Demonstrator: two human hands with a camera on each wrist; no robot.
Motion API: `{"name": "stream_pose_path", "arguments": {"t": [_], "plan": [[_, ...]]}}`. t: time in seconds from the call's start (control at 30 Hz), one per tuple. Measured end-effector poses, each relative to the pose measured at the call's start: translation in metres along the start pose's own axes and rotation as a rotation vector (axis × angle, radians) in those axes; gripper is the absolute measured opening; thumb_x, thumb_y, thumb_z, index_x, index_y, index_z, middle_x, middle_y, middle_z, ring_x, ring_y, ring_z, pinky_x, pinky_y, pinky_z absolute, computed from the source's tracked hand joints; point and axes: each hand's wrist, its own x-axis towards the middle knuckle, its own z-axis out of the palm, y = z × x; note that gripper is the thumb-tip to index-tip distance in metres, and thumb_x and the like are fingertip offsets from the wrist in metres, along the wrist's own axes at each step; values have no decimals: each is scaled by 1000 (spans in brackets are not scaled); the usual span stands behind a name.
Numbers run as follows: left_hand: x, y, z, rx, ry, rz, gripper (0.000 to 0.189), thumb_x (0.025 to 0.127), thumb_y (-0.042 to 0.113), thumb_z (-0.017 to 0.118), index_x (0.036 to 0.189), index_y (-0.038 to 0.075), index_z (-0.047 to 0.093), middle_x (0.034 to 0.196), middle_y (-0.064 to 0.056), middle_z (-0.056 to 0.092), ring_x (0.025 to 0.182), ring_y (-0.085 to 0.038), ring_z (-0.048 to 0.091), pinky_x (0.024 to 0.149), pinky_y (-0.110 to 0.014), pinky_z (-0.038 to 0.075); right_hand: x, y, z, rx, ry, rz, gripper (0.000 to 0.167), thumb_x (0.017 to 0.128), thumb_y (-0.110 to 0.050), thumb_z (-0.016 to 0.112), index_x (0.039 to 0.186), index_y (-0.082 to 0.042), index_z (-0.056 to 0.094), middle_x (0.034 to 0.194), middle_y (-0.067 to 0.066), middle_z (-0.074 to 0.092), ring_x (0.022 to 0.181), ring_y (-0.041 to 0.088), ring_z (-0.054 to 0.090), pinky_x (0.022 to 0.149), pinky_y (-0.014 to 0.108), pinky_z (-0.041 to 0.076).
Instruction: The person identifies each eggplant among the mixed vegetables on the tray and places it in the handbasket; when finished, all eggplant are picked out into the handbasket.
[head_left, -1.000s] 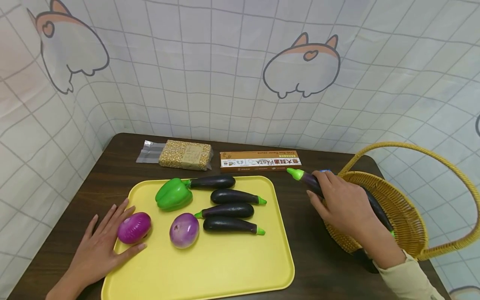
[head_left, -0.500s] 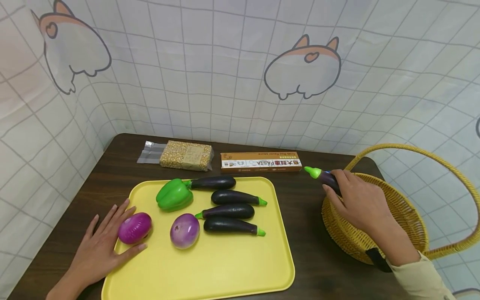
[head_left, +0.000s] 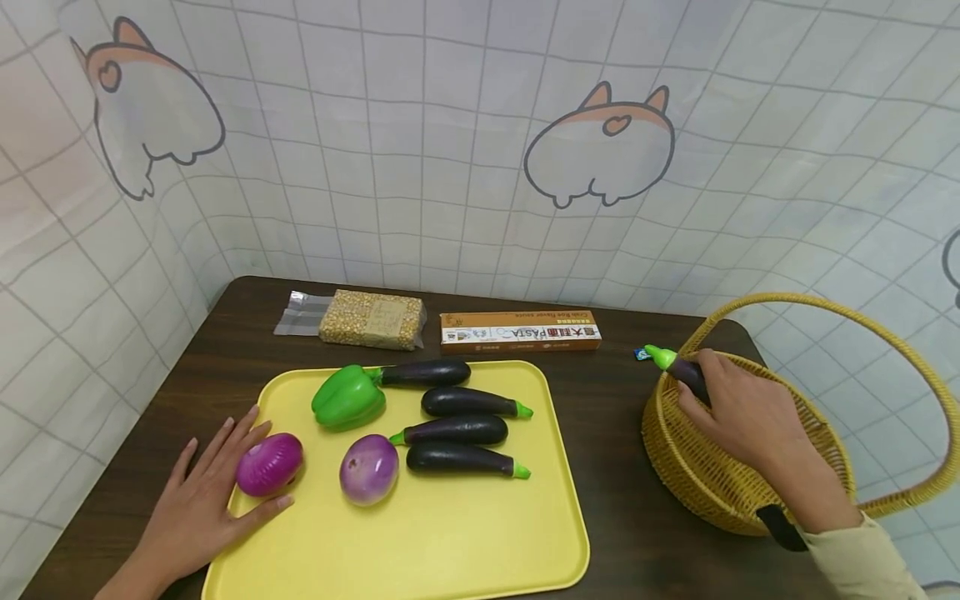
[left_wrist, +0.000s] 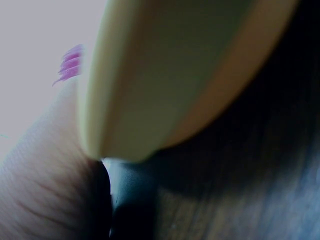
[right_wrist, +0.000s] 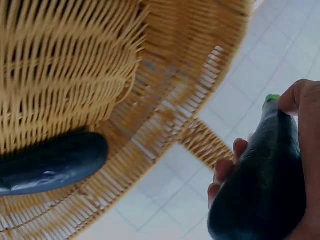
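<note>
My right hand [head_left: 750, 417] grips an eggplant [head_left: 690, 375] above the left rim of the wicker basket [head_left: 671, 450]; the green stem points out to the left. In the right wrist view, my fingers and thumb wrap this dark eggplant [right_wrist: 262, 175], and another eggplant [right_wrist: 55, 162] lies inside the basket. At the tray's left edge my left hand [head_left: 191, 508] lies with straight, spread fingers and thumb about a purple onion [head_left: 270, 464]. The yellow tray [head_left: 420, 550] bears a green bell pepper [head_left: 348, 398], a round purple eggplant [head_left: 369, 469] and several long eggplants [head_left: 456, 430].
Behind the tray lie a bag of dried corn kernels [head_left: 372, 319] and a pasta box [head_left: 520, 331]. A small blue item [head_left: 642, 354] sits beside the basket. The basket's tall handle [head_left: 847, 304] arches up at the right. A patterned curtain [head_left: 420, 167] hangs behind the dark table [head_left: 615, 508].
My right hand has shifted right with the eggplant, bringing it over the basket rim. The small blue item beside the basket shows more now. My left hand stays by the onion.
</note>
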Motion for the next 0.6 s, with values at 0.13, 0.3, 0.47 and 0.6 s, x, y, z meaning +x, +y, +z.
{"name": "stream_pose_path", "arguments": {"t": [0.13,0.3,0.47,0.6], "plan": [[0,-1,0,0,4,5,102,83,56,84,165,18,37,175,-3,20,160,-33,16,125,-59,-6,-4,10,1,14,-61,38,41,102,-34,63,123,-2,50,74,1,49,50,14,39,40,32,31],[-1,-1,0,-2,3,4,102,83,56,84,165,18,38,175,-3,20,160,-33,16,125,-59,-6,-7,22,0,33,-134,83,40,104,-36,59,117,-1,43,76,4,47,52,18,41,42,34,31],[0,-1,0,-3,-3,-3,101,83,56,84,165,18,38,175,-3,20,160,-34,15,125,-59,-7,-9,34,2,31,-172,115,41,103,-34,60,113,0,39,76,7,48,52,21,43,41,36,33],[1,0,0,-1,-3,-2,101,83,56,84,165,18,38,175,-4,20,159,-35,15,125,-59,-7,-12,42,5,28,-229,149,46,103,-36,60,117,3,38,77,9,49,55,23,45,41,37,35]]}}
